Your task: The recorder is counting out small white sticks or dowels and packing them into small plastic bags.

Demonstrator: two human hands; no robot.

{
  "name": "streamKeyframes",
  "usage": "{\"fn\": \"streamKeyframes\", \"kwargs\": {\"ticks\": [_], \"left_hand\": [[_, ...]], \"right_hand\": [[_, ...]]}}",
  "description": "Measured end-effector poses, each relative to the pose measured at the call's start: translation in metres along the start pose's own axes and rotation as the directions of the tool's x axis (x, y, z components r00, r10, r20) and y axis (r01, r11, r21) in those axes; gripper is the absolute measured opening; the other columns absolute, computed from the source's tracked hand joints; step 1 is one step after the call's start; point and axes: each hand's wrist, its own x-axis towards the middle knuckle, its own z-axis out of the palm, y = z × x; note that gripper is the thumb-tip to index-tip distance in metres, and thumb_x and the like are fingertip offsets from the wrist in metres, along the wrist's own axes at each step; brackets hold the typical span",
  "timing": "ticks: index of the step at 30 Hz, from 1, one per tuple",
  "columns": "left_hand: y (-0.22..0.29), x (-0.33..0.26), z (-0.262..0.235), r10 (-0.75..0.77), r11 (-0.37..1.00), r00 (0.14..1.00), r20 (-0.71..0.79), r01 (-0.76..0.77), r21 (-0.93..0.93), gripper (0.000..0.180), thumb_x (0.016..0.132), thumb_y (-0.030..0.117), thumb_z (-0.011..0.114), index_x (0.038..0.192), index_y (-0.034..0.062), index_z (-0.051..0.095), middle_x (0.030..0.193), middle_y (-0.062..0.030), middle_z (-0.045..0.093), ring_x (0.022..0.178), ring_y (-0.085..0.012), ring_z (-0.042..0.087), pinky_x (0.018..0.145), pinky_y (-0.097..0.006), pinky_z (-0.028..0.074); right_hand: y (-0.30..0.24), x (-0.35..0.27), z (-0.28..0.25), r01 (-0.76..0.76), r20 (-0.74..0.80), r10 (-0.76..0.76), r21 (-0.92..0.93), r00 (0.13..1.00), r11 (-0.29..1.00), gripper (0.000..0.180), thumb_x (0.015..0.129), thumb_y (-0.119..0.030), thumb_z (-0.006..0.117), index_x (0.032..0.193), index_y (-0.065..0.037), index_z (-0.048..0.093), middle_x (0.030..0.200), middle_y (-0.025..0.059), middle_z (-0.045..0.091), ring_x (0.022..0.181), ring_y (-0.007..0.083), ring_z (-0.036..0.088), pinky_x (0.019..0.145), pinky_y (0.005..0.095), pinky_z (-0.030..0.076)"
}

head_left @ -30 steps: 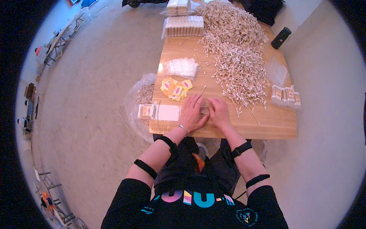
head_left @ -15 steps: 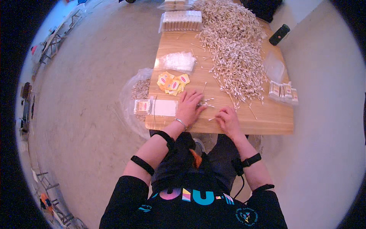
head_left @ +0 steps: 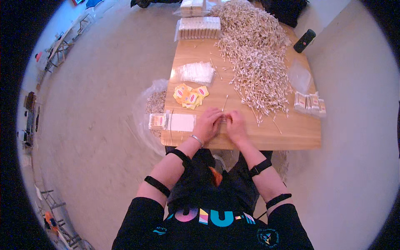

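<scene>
My left hand (head_left: pixel 208 126) and my right hand (head_left: pixel 236 127) meet near the table's front edge, fingers curled toward each other. Between their fingertips is a small bunch of cotton swabs (head_left: pixel 223 119), mostly covered by the fingers. Just beyond the fingers lies a loose cotton swab (head_left: pixel 225 102). A white card or pad (head_left: pixel 182 123) is left of my left hand, with a filled pack of swabs (head_left: pixel 158 121) at its outer end. Past that pad sits a heap of yellow and orange cards (head_left: pixel 189 96). A large pile of cotton swabs (head_left: pixel 260 62) spreads over the far right.
Clear plastic bags (head_left: pixel 196 73) lie beyond the cards. Packed swab bundles (head_left: pixel 200 28) stand at the far left corner. Small finished packs (head_left: pixel 309 104) and a dark cylinder (head_left: pixel 304 41) are along the right edge, near the wall. A plastic sack (head_left: pixel 156 102) is beside the table's left edge.
My right hand has moved left to meet my left hand. The swabs that lay spread beside my left hand are now between both hands' fingers.
</scene>
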Motion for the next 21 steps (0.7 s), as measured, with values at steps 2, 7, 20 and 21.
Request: {"fn": "streamKeyframes", "kwargs": {"ticks": [2,7,20,21], "left_hand": [[0.004,-0.002,-0.001,-0.037,0.998,0.999,0.033,0.035,0.042,0.027,0.079,0.01,0.062,0.105,0.0039,0.06,0.112,-0.0133,0.059,0.113,-0.0318,0.05,0.099,-0.04,0.038],[-0.004,-0.003,-0.002,0.042,0.996,0.998,0.043,-0.046,0.08,0.032,0.075,0.014,0.066,0.104,0.0031,0.059,0.109,-0.0136,0.058,0.109,-0.0313,0.05,0.099,-0.04,0.037],[0.004,0.002,0.001,-0.001,0.988,1.0,-0.001,0.001,0.152,0.043,0.073,0.015,0.068,0.111,0.0015,0.052,0.114,-0.0143,0.054,0.111,-0.0328,0.047,0.098,-0.04,0.038],[0.003,0.002,0.001,0.023,0.992,1.0,0.018,-0.025,0.121,0.042,0.073,0.015,0.068,0.11,0.0015,0.053,0.113,-0.0144,0.054,0.11,-0.0326,0.048,0.098,-0.04,0.038]], "right_hand": [[-0.001,0.008,-0.003,0.022,-0.045,-0.026,-0.091,0.999,0.996,0.022,0.072,-0.001,0.054,0.093,-0.004,0.06,0.097,0.014,0.056,0.096,0.0317,0.052,0.084,0.0407,0.043],[0.007,0.042,-0.006,0.336,0.06,-0.332,-0.277,0.941,0.9,0.027,0.074,-0.005,0.052,0.098,-0.007,0.063,0.103,0.0113,0.058,0.107,0.0307,0.047,0.094,0.039,0.039],[0.003,0.01,0.006,0.124,-0.025,-0.127,-0.108,0.992,0.986,0.011,0.078,-0.01,0.056,0.085,-0.004,0.061,0.09,0.0134,0.058,0.09,0.0312,0.052,0.081,0.0414,0.041],[0.003,0.004,0.005,0.091,-0.103,-0.105,-0.131,0.989,0.987,0.011,0.077,-0.009,0.055,0.085,-0.004,0.06,0.089,0.0135,0.057,0.091,0.0318,0.051,0.081,0.0425,0.041]]}}
